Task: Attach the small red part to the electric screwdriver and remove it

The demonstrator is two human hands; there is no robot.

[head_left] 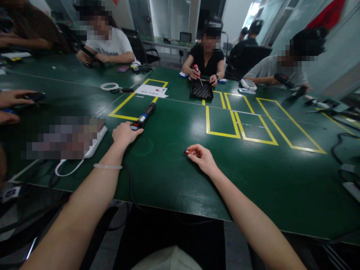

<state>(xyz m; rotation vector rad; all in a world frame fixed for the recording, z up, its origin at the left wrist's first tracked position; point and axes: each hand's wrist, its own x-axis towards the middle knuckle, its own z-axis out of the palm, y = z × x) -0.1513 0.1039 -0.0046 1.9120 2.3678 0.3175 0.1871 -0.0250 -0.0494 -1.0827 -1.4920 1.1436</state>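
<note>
My left hand [126, 134] is closed around the near end of a black, rod-shaped tool [147, 113] with a blue band. The tool points away from me, low over the green table [168, 180]; its exact kind is unclear. To the right, my right hand [203, 157] pinches a small red-and-orange piece [187, 152] between thumb and fingertips, just above the tabletop. That piece is too small to name, and the fingers cover part of it.
Yellow tape outlines [223, 134] mark the table. A white sheet [152, 90] lies beyond my left hand, near a white cable coil [109, 86]. At left sits a blurred-out device [97, 140]. Across, a person holds a red screwdriver [197, 71] over a black tray [194, 95].
</note>
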